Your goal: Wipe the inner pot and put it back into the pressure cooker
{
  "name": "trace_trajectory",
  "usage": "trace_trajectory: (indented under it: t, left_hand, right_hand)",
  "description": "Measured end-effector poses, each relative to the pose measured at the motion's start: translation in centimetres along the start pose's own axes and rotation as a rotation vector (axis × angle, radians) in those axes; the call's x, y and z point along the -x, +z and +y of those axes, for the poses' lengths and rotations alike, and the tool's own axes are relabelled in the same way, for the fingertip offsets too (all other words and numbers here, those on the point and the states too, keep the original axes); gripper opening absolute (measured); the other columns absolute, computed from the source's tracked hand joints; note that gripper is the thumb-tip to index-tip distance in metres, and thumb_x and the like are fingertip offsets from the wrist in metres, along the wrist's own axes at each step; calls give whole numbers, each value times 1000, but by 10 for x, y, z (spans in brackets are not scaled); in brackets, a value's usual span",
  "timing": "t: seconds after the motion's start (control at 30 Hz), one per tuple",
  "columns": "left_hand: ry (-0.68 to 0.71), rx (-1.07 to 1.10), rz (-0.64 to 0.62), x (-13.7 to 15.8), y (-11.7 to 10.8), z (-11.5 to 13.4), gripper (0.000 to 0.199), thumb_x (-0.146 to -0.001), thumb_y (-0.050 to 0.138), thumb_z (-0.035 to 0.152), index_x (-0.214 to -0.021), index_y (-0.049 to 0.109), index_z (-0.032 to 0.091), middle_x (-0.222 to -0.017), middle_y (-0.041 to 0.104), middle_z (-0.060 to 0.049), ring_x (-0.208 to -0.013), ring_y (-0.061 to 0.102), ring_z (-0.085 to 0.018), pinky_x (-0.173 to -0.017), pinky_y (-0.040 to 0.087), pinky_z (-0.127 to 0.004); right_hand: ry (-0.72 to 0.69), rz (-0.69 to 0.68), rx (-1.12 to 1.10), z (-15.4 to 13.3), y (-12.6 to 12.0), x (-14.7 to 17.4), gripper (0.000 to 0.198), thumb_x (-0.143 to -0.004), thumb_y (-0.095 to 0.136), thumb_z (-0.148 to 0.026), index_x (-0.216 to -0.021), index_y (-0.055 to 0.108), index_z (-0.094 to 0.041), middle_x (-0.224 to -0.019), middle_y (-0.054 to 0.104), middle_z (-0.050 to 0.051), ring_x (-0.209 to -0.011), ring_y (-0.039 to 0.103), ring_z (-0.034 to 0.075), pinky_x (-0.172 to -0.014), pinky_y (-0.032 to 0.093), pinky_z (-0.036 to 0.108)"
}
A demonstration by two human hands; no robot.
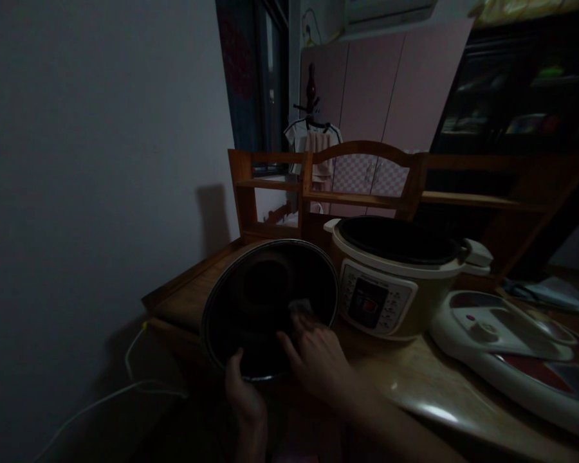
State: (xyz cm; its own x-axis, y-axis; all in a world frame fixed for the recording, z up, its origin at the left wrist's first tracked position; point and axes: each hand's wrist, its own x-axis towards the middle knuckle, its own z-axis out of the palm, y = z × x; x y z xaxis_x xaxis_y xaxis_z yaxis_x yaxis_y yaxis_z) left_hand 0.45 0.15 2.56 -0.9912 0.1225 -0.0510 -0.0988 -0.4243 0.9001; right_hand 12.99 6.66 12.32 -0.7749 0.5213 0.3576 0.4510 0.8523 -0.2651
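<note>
Dim room, low light; detail limited. The inner pot (270, 308), dark and round with a bright metal rim, is held tilted over the near left corner of the wooden table (415, 379), its open mouth turned toward the camera. The left hand (244, 402) grips the pot's lower rim from below, thumb up over the edge, fingers hidden behind the wall. The right hand (318, 357) reaches into the mouth just above and right of the left hand, fingers pressed together on a small pale cloth (302, 308) that lies against the inside wall; whether it is a cloth or a sponge I cannot tell. Judged progress: the pot is out of the cooker and wiping of the interior is in hand, with the cloth at the lower right part of the wall; how much of the inside is covered cannot be read in this light. The pot is not yet back in its housing. Right of the right hand, just beside the pot, stands the rice cooker body (390, 283), open and without its pot, control panel facing forward. Farther right the cooker lid (511, 347) lies flat on the table, apart from the body. Behind both runs a wooden shelf rack (357, 173). A white cable (125, 379) hangs left of the left hand, below the table edge.
</note>
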Motion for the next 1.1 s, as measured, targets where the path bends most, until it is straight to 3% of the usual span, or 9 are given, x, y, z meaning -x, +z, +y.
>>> trace_trajectory:
  t: [0.1, 0.27, 0.4, 0.5, 0.6, 0.77, 0.87, 1.0, 1.1]
  left_hand:
    - [-15, 31, 7, 1, 1, 1, 28, -66, 57, 42, -82, 62, 20, -90, 60, -1, -104, 53, -25, -104, 33, -46]
    - [-66, 65, 6, 1, 1, 5, 26, -65, 57, 39, -82, 63, 21, -91, 61, 0, -101, 55, -24, -102, 35, -46]
    - [-87, 70, 2, 2, 0, 5, 25, -62, 58, 38, -79, 64, 20, -88, 62, 0, -97, 55, -23, -103, 35, -46]
    - [-111, 72, 5, 1, 0, 5, 24, -62, 58, 39, -76, 65, 20, -87, 62, -1, -98, 55, -24, -103, 34, -47]
    - [-144, 75, -13, 3, 1, 9, 23, -64, 60, 38, -76, 65, 19, -89, 64, -3, -97, 57, -25, -100, 37, -48]
    - [-157, 112, -65, 11, 5, 20, 28, -65, 69, 37, -85, 64, 18, -95, 65, -2, -99, 58, -24, -97, 41, -45]
    - [-147, 121, -84, 13, 6, 24, 26, -66, 70, 37, -83, 63, 19, -91, 65, -2, -101, 58, -24, -97, 41, -43]
    - [-156, 130, -102, 9, 6, 21, 22, -68, 66, 37, -80, 66, 19, -90, 67, -2, -107, 57, -26, -98, 41, -44]
    - [-154, 100, -71, 4, 3, 15, 23, -67, 63, 38, -78, 67, 18, -88, 67, -3, -103, 58, -26, -99, 40, -46]
  right_hand:
    - [149, 22, -12, 3, 12, -22, 47, -101, 38, -40, -134, 48, -9, -124, 59, 20, -116, 57, 27, -95, 44, 39]
    - [105, 80, -41, 14, 32, -60, 71, -95, 52, -36, -152, 20, -8, -148, 36, 22, -133, 41, 31, -107, 36, 44]
    - [97, 225, -83, 15, 43, -83, 83, -97, 49, -43, -154, 3, -6, -156, 16, 22, -142, 24, 32, -113, 27, 49]
    - [59, 339, -119, 7, 41, -97, 81, -98, 45, -46, -154, 2, -6, -157, 13, 21, -144, 19, 31, -115, 22, 50]
    - [-28, 363, -79, -2, 35, -107, 73, -100, 41, -44, -154, 10, -5, -156, 17, 20, -143, 19, 31, -116, 17, 52]
    - [-334, 211, 12, -11, 30, -104, 52, -100, 40, -34, -144, 36, -8, -151, 31, 19, -139, 27, 31, -116, 17, 55]
    - [-485, 97, 41, -14, 32, -93, 55, -97, 45, -30, -145, 33, -8, -151, 31, 18, -137, 31, 30, -116, 21, 52]
    - [-540, -15, 16, -18, 34, -74, 64, -94, 46, -28, -150, 22, -6, -150, 34, 19, -133, 39, 26, -112, 32, 42]
    - [-478, -183, 2, -19, 32, -62, 56, -96, 42, -29, -146, 32, -8, -139, 49, 18, -117, 55, 25, -97, 48, 39]
